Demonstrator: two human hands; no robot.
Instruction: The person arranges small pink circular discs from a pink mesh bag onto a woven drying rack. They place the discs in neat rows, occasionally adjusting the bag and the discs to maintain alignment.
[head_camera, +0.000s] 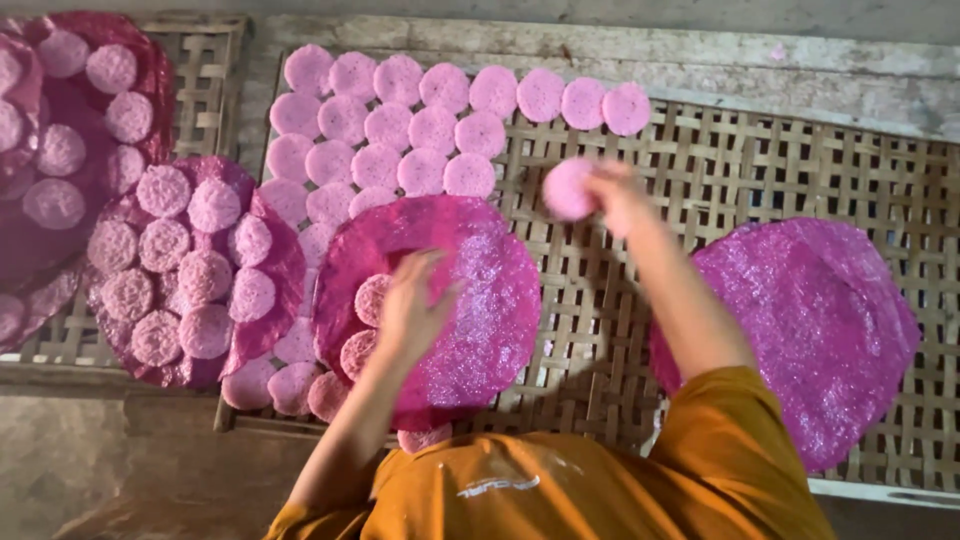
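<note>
Pinching a pink disc (569, 188), right hand (618, 196), left hand (412, 305) spread on magenta sheet (480, 290)

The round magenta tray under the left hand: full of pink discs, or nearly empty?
Nearly empty. The round magenta tray shows mostly bare surface, with a couple of pink discs by the left hand.

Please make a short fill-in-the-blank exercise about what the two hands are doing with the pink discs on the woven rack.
1. The right hand holds one pink ____ above the woven rack.
2. The left hand rests on a round magenta ____ that still carries a few discs.
3. The person's sleeve is ____ in colour.
4. On the rack, the laid discs lie in ____.

Missing words: disc; tray; orange; rows
</note>
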